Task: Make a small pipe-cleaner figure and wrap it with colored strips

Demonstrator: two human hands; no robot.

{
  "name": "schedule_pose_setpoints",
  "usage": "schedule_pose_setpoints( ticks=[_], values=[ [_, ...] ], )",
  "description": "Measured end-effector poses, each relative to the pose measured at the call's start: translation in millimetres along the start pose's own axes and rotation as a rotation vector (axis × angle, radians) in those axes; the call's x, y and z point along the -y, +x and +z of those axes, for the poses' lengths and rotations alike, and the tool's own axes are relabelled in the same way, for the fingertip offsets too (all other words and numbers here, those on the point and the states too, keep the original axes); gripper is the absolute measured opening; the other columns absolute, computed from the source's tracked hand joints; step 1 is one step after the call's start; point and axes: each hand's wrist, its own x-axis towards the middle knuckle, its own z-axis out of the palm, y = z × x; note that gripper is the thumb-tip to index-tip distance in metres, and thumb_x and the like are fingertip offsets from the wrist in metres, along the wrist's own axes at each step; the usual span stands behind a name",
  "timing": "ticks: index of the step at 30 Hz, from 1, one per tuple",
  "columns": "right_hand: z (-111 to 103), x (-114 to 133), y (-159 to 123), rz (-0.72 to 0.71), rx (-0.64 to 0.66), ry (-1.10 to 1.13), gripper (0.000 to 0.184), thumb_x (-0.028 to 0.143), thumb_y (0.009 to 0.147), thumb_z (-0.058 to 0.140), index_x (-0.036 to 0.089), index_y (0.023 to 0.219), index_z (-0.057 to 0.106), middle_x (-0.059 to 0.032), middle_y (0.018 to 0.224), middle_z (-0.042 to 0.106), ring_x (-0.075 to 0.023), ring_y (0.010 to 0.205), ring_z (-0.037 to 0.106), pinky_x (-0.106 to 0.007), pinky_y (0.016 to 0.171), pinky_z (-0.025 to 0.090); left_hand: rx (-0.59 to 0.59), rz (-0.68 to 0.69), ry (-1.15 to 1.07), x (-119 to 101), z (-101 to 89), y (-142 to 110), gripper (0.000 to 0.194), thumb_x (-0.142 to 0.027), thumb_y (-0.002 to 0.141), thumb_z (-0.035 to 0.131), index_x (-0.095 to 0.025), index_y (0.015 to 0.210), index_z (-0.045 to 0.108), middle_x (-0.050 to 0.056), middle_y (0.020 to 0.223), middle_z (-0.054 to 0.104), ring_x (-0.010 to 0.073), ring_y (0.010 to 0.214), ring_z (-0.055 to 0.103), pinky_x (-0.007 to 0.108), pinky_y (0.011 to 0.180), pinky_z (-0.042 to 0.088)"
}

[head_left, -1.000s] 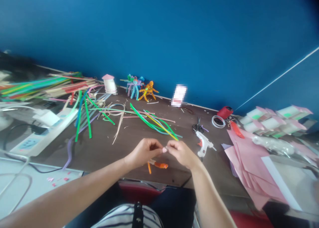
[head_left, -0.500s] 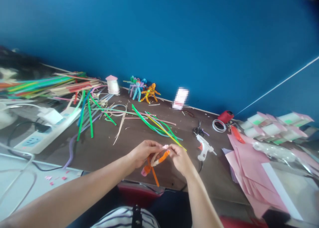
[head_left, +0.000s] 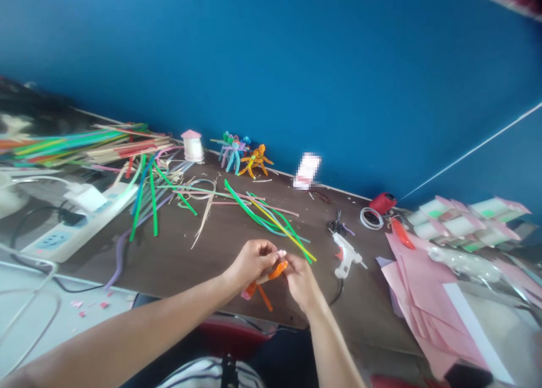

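Observation:
Over the near edge of the brown table, my left hand and my right hand meet, both closed on a small orange pipe-cleaner piece. Its orange legs and a pink end hang below my fingers. A tiny pink-white bit shows at my fingertips. Loose green, yellow and blue pipe cleaners lie just beyond my hands.
Finished pipe-cleaner figures and a small pink-roofed pot stand at the blue wall. A white glue gun, scissors, tape ring and red spool lie right. Pink paper sheets far right; power strip and straw bundle left.
The orange piece lay on the table a second ago; both hands have since lifted it and drawn closer together around it. The camera view shifted slightly.

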Motion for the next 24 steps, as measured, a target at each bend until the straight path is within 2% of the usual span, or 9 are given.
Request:
schedule_pose_setpoints(
  ticks=[3,6,9,13,16,19,22,24],
  values=[
    [-2,8,-6,-0.048,0.025,-0.097,0.023,0.022,0.081,0.038,0.016,0.065,0.053,0.0026,0.056,0.049,-0.0110,0.053,0.044,-0.019,0.049,0.033,-0.047,0.128,0.209,-3,-1.3,-1,0.024,-0.037,0.071,0.053,-0.014,0.065,0.054,-0.003,0.052,0.053,0.0081,0.048,0.046,0.018,0.045,0.036],
    [-7,23,-14,-0.085,0.026,-0.331,0.018,0.014,0.078,0.040,0.017,0.073,0.057,-0.0011,0.066,0.060,-0.0143,0.063,0.055,-0.020,0.056,0.037,-0.069,0.260,0.469,-9,-4.9,-3,0.020,-0.031,0.073,0.050,-0.015,0.064,0.057,-0.001,0.056,0.056,0.0100,0.053,0.049,0.019,0.049,0.035],
    [-14,38,-20,-0.051,0.046,-0.576,0.023,0.012,0.080,0.041,0.018,0.088,0.061,-0.0056,0.079,0.067,-0.0166,0.071,0.060,-0.021,0.060,0.037,-0.045,0.400,0.703,-17,-8.7,-6,0.012,-0.022,0.071,0.050,-0.016,0.064,0.058,0.000,0.062,0.057,0.0113,0.059,0.051,0.020,0.054,0.035],
    [-18,49,-23,0.013,0.124,-0.781,0.024,0.012,0.080,0.044,0.018,0.097,0.060,-0.0088,0.083,0.068,-0.0187,0.076,0.063,-0.021,0.060,0.034,-0.017,0.494,0.862,-24,-10.6,-7,0.014,-0.024,0.074,0.049,-0.018,0.067,0.059,0.000,0.068,0.059,0.0115,0.062,0.053,0.020,0.056,0.034],
    [-17,49,-23,-0.014,0.151,-0.828,0.026,0.008,0.077,0.046,0.018,0.097,0.059,-0.0075,0.081,0.068,-0.0180,0.074,0.063,-0.021,0.059,0.032,-0.027,0.501,0.935,-23,-10.9,-6,0.018,-0.029,0.078,0.048,-0.018,0.069,0.059,0.001,0.069,0.059,0.0116,0.063,0.054,0.020,0.056,0.034],
    [-18,51,-24,-0.067,0.147,-0.861,0.023,0.009,0.078,0.045,0.019,0.092,0.060,-0.0057,0.076,0.068,-0.0174,0.069,0.062,-0.022,0.056,0.030,-0.007,0.566,1.075,-19,-13.6,-4,0.022,-0.030,0.081,0.044,-0.017,0.071,0.059,0.002,0.071,0.059,0.0126,0.063,0.054,0.020,0.055,0.033],
    [-27,57,-23,-0.092,0.098,-0.844,0.019,0.015,0.081,0.043,0.020,0.086,0.061,-0.0046,0.074,0.068,-0.0170,0.066,0.062,-0.023,0.055,0.030,0.104,0.672,1.168,-20,-19.5,-5,0.019,-0.024,0.081,0.043,-0.016,0.075,0.060,0.003,0.072,0.058,0.0131,0.063,0.053,0.020,0.055,0.033],
    [-35,61,-19,-0.106,0.081,-0.749,0.020,0.019,0.082,0.043,0.021,0.082,0.062,-0.0023,0.071,0.067,-0.0153,0.065,0.060,-0.022,0.056,0.031,0.194,0.724,1.140,-25,-23.8,-7,0.018,-0.022,0.081,0.044,-0.017,0.078,0.061,0.003,0.073,0.058,0.0123,0.063,0.053,0.020,0.056,0.034]
  ],
)
